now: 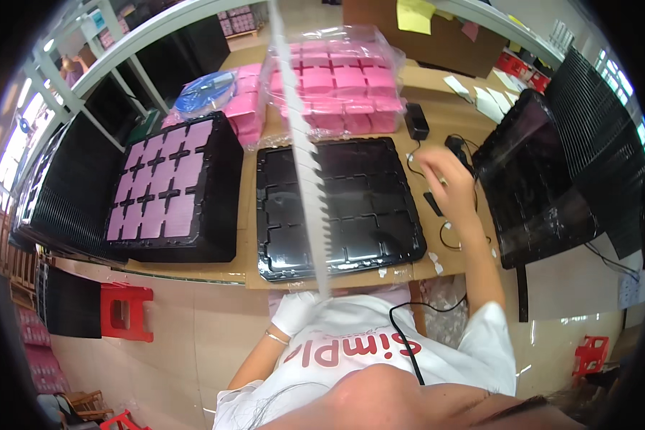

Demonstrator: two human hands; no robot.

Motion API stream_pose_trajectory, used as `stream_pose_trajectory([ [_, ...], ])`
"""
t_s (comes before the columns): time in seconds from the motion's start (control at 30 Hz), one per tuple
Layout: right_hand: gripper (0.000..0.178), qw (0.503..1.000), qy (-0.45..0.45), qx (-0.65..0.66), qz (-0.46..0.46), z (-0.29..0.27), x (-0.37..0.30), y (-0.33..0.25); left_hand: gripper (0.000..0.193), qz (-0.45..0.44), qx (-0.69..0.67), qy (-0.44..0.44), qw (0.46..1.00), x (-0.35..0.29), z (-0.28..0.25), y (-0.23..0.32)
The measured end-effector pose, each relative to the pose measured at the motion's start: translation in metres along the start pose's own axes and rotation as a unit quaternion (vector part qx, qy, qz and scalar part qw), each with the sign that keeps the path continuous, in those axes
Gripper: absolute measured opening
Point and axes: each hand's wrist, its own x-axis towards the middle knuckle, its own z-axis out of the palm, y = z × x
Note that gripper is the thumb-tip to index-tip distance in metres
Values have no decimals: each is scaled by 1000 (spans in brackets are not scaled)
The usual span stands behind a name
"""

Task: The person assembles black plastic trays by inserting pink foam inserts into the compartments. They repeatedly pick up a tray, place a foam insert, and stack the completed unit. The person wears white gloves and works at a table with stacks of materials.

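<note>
My left hand (292, 312), in a white glove, is closed on the lower end of a long clear strip (302, 154) with a toothed edge. The strip rises from my chest across the empty black compartment tray (369, 215) to the top of the picture. My right hand (446, 183) is bare and blurred. It hovers over the table just right of that tray, fingers stretched out with nothing seen in them, close to a small black device (456, 147) and its cable.
At left, a stack of black trays (226, 215) has pink pieces (161, 188) in its top tray. A clear bag of pink pieces (344, 79) and a blue roll (204, 93) lie behind. Black wrapped trays (541, 179) stand at right, red stools (125, 312) below.
</note>
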Motion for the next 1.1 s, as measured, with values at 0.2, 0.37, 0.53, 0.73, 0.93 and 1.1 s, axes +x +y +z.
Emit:
stream_pose_trajectory([
  [0.2,27,990,-74,-53,-108,132,173,152,23,80,-69,28,994,13,8,-10],
  [0.37,39,956,-272,-104,-40,166,197,165,24,-20,-355,25,934,-10,72,-40],
  [0.53,22,950,-299,-83,38,156,203,160,36,-73,-265,-142,951,-10,-11,-18],
  [0.73,15,940,-320,-40,115,157,220,175,49,-155,-190,-221,944,-16,-136,-26],
  [0.93,15,968,-200,-60,140,175,229,173,26,-197,-243,193,930,28,-181,-40],
  [1.1,17,991,67,100,64,180,214,148,27,-193,-514,332,767,129,-164,-53],
])
